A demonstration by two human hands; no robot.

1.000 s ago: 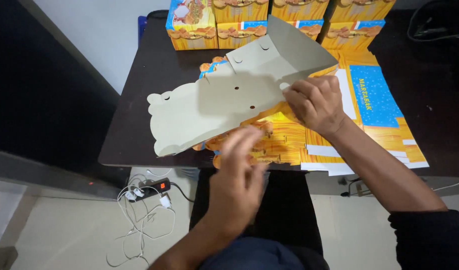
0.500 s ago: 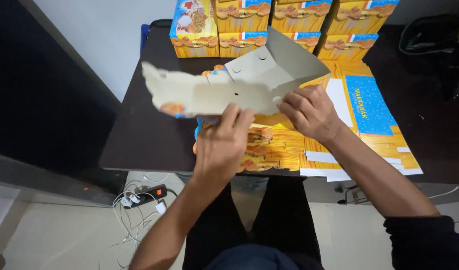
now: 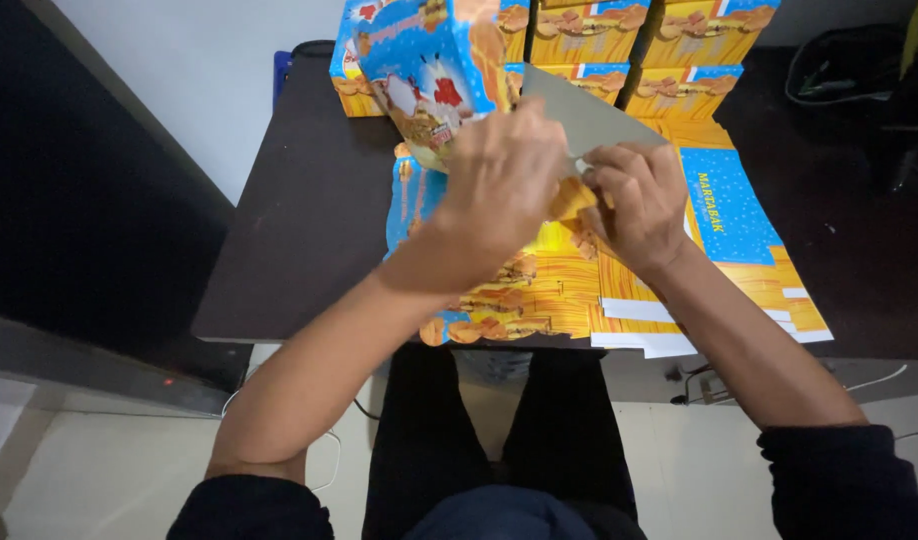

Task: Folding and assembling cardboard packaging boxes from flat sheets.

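A printed cardboard box blank, blue and orange outside and grey inside, is held up above the dark table. My left hand grips its folded side from the front. My right hand pinches a flap of the same blank close beside the left hand. A grey inner panel sticks out behind my fingers. Under both hands lies a stack of flat box blanks, orange and blue.
Several folded boxes of the same print stand in a row at the table's far edge. A dark bag lies at the back right. A white wall is at the left, with tiled floor and cables below the table's front edge.
The blank was flat with its grey side up; it has been turned and folded into a box shape with the printed side out. Both hands have come together on it.
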